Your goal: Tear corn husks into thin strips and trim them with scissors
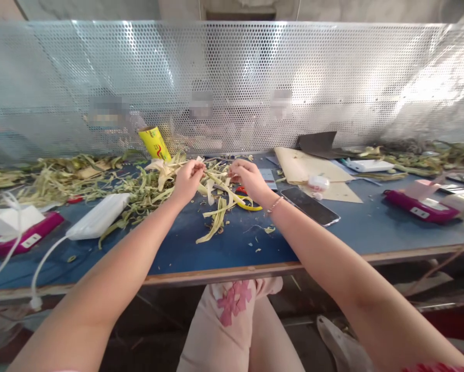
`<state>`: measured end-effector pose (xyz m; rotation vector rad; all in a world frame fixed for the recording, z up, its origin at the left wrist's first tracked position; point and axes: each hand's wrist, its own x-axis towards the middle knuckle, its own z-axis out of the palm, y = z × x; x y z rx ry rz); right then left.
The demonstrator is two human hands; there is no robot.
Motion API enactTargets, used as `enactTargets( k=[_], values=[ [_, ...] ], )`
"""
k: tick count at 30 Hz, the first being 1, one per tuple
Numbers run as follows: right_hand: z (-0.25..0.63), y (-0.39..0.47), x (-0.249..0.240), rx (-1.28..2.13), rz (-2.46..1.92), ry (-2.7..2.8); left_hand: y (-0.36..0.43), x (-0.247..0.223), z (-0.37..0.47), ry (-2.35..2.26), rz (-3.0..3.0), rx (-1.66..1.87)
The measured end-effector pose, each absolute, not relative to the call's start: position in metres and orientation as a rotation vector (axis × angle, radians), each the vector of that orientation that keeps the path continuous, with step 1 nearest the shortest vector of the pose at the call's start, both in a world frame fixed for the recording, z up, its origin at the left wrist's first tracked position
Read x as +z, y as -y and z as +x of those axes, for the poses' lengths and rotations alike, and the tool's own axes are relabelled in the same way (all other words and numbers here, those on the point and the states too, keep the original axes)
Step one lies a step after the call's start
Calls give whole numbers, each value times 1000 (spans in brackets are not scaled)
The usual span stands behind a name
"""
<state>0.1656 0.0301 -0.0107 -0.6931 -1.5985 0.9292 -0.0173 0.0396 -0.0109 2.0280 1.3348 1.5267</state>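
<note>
Over the blue table, my left hand (188, 181) is closed in a pinch at the edge of a heap of pale green dried husk strips (146, 186). A short way to the right, my right hand (249, 175) is pinched too, with a bracelet on its wrist. A pale husk strip (226, 187) runs between the two hands; the exact grip of the fingertips is partly hidden. Below my right hand lie scissors (251, 206) with yellow and red handles, partly covered by husk. Loose strips (216, 225) hang towards the front of the table.
A perforated metal screen (235, 62) stands behind the table, with people beyond it. A yellow tube (154, 143) leans there. Right: a phone (311, 206), beige card (301, 165), purple power strip (421, 205). Left: a white adapter (98, 217) with cable, another power strip (32, 237).
</note>
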Motion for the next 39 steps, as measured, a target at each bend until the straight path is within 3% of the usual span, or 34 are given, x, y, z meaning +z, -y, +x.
enactTargets(
  k=[10, 17, 21, 26, 32, 39],
  values=[
    [167, -34, -5, 1145, -699, 1181, -44, -10, -28, -1519, 2295, 1488],
    [176, -44, -11, 749, -885, 1204, -37, -4, -28, -1582, 2126, 1554],
    [187, -49, -10, 619, -947, 1220, -36, -1, -28, -1429, 1667, 1276],
    [192, -58, -14, 808, -972, 1180, -35, 3, -34, -1131, 1261, 849],
    [190, -68, -20, 1028, -872, 1026, -23, 7, -39, -993, 1276, 627],
    [191, -58, -13, 816, -789, 1151, -24, 2, -44, -840, 1378, 442]
  ],
)
